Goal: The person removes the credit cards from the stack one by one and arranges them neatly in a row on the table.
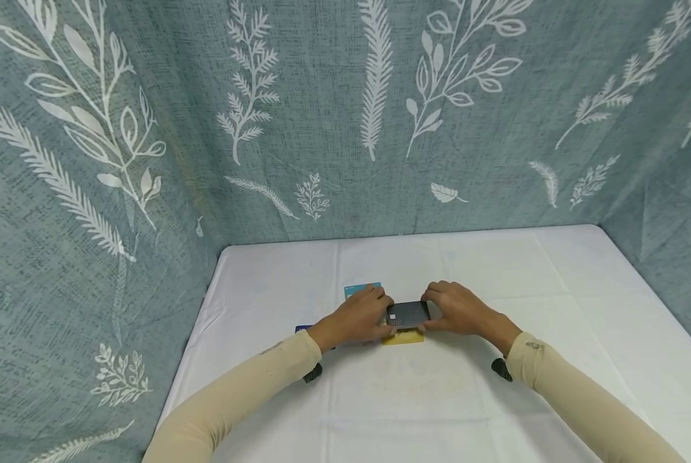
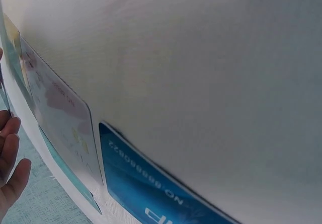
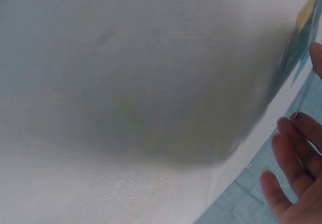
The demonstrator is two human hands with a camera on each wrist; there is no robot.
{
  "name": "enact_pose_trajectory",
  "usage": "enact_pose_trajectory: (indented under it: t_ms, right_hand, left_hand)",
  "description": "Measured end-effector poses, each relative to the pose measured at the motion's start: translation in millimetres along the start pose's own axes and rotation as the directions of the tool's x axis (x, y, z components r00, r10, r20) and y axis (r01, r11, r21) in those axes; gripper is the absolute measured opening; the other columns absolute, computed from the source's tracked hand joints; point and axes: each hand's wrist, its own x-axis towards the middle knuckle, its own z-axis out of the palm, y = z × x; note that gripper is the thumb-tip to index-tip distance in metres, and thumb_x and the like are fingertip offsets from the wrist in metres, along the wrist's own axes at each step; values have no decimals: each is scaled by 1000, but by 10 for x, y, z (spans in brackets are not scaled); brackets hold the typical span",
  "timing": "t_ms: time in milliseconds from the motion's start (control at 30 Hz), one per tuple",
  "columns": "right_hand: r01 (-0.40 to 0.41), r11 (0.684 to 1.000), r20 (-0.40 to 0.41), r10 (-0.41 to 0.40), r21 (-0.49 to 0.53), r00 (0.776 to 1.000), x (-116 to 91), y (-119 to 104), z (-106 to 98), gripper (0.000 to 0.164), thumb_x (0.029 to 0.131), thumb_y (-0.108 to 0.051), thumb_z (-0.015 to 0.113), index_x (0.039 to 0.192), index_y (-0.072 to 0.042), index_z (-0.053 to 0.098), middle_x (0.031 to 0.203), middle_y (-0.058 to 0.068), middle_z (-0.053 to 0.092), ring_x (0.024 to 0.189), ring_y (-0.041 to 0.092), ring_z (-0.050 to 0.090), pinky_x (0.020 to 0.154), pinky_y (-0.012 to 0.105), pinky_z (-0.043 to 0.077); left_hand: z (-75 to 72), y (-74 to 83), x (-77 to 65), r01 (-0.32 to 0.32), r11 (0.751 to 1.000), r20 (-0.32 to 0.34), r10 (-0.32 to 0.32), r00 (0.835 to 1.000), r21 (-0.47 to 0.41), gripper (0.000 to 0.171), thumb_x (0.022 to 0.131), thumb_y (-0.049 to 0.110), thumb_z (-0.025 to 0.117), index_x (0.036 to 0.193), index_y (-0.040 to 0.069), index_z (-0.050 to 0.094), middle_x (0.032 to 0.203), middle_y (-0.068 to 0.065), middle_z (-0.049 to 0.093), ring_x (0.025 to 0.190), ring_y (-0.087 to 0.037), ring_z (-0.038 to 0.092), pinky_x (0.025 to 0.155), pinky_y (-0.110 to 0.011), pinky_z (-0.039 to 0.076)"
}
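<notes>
A black card marked VIP is held flat between both hands, one at each short end. At its left end my left hand pinches it with thumb and fingers. My right hand pinches the right end. A yellow card shows from under the black card's near edge. In the left wrist view, the left fingertips stand at the left edge, above a pale pinkish card. The right wrist view shows the right fingers at the right, with the held card barely visible.
A light blue card lies beyond the left hand. To the left, a dark blue card is partly hidden by the wrist; the left wrist view shows its numbered face. White cloth covers the table, with a leaf-patterned curtain behind.
</notes>
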Motion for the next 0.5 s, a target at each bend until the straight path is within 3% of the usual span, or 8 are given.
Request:
enact_pose_trajectory:
  t_ms: [500]
  right_hand:
    - [-24, 1000, 15, 24, 8, 1000, -52, 26, -16, 55, 79, -48, 83, 111, -5, 71, 105, 4, 68, 94, 21, 66, 83, 41, 54]
  left_hand:
    - [-15, 61, 31, -12, 1000, -9, 12, 1000, -9, 53, 93, 49, 67, 127, 9, 66, 111, -3, 62, 91, -14, 50, 79, -27, 46]
